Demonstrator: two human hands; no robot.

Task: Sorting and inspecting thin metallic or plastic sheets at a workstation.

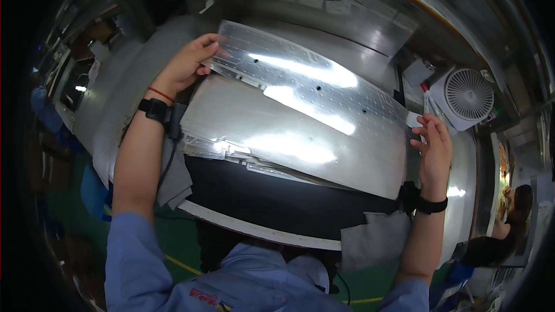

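My left hand (193, 60) is closed on the left end of a long, thin, shiny metal sheet (283, 60) with rows of small raised dots and a few dark holes. The sheet slants down toward the right. At its right end, the fingertips of my right hand (432, 138) meet a small white patch (413, 119) by the corner; the other fingers are curled and slightly apart. Underneath lies a wide, plain metal plate (341, 150), resting on a stack of similar thin sheets (214, 147) with uneven edges. Bright reflections hide part of the surfaces.
A black mat (260, 196) covers the bench front, with grey cloths (373, 240) hanging at its edge. A white fan (465, 95) stands at the right rear, beside a small box (418, 72). Another person (511, 219) is at the far right.
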